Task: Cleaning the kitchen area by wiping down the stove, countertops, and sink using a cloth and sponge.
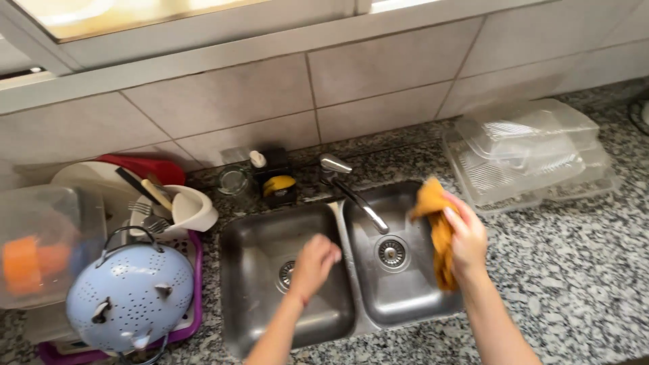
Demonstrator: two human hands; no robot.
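Over the steel sink [263, 318], right hand [466, 240] grips an orange cloth [438, 233] (left hand [314, 263] loosely curled, empty).

Orange-yellow cloth [438, 230], steel-grey sink [270, 331] — speckled grey-white counter [574, 270], pale-blue colander [128, 297].

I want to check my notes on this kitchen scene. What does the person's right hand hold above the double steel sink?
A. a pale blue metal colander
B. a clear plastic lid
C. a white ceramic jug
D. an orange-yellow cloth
D: the right hand grips an orange-yellow cloth over the right basin of the double steel sink.
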